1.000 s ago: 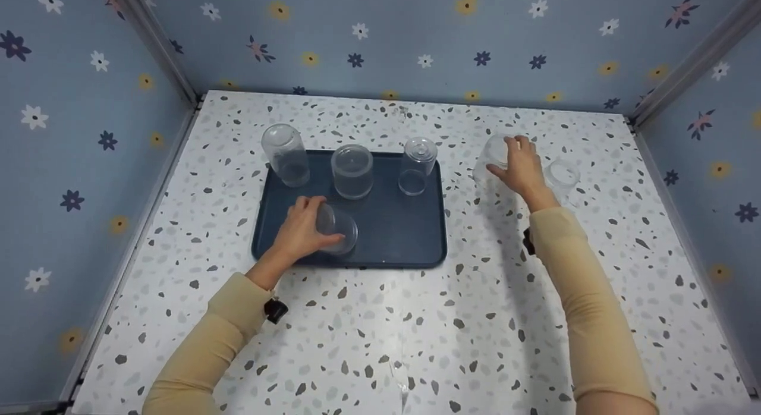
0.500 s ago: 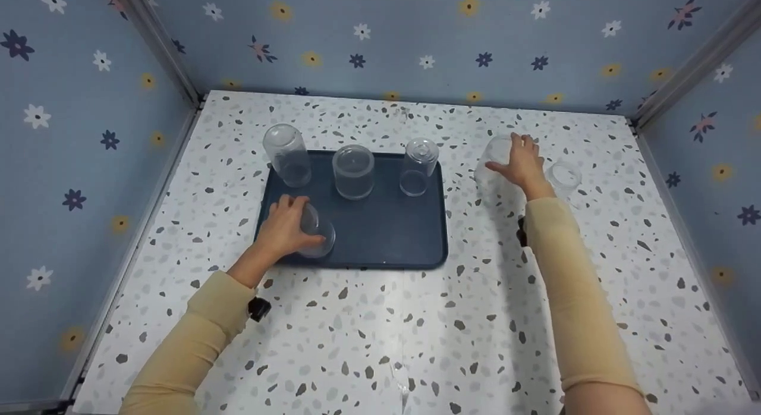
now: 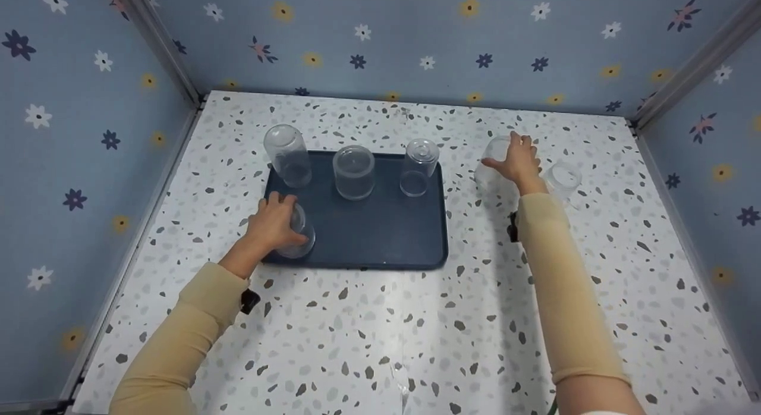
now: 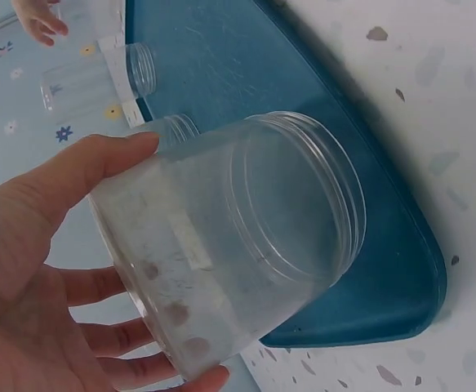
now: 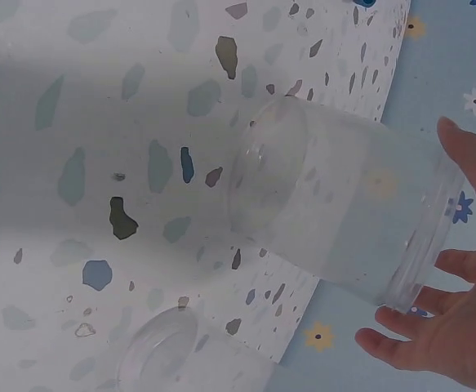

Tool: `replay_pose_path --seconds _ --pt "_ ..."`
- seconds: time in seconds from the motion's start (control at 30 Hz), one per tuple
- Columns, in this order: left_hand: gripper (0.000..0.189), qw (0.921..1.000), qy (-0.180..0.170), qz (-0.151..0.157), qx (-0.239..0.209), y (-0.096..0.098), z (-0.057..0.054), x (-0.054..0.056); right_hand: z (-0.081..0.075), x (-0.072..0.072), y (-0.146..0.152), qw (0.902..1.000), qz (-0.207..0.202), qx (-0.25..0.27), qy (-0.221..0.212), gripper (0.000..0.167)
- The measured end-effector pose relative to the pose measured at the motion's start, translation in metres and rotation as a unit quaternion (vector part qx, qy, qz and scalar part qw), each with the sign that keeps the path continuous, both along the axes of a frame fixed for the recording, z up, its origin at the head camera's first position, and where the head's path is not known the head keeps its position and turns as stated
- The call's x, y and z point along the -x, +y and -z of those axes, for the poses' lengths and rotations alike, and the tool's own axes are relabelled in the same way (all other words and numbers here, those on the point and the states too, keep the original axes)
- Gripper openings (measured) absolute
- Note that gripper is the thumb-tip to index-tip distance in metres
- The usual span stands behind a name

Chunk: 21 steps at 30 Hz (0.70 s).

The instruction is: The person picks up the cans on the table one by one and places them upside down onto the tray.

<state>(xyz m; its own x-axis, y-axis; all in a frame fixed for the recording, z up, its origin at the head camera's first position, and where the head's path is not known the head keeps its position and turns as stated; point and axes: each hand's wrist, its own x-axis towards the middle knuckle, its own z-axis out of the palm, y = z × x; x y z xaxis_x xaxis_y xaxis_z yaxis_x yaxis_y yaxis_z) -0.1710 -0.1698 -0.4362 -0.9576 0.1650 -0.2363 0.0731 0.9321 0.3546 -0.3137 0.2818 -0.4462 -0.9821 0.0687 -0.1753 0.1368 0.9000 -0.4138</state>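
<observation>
My left hand grips a clear plastic jar at the front left corner of the dark blue tray. That jar is mouth down, its threaded rim towards the tray; whether it touches the tray I cannot tell. My right hand is spread about the top of another clear jar, which stands mouth up on the table right of the tray. In the right wrist view the thumb stands apart from this jar's rim, and the fingers lie beside it.
Three upturned clear jars stand along the tray's back: a tall one, a wide one and a slim one. Beyond my right hand is another clear jar. Flowered panels enclose the speckled table.
My left hand has moved left along the tray's front with its jar, to the corner. My right hand has shifted slightly; the jar near it looks unmoved.
</observation>
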Motion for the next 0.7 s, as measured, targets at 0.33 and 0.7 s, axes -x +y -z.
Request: replay_pose_path --seconds 0.33,0.7 --pt "0.082 0.9997 -0.009 0.015 0.018 -0.006 0.002 0.007 -0.003 0.002 -0.004 0.9998 0.010 0.002 -0.020 0.097" --pt "0.084 0.9992 -0.024 0.029 0.014 -0.012 0.006 0.013 -0.003 0.004 -0.006 0.9995 0.020 -0.014 -0.023 0.091"
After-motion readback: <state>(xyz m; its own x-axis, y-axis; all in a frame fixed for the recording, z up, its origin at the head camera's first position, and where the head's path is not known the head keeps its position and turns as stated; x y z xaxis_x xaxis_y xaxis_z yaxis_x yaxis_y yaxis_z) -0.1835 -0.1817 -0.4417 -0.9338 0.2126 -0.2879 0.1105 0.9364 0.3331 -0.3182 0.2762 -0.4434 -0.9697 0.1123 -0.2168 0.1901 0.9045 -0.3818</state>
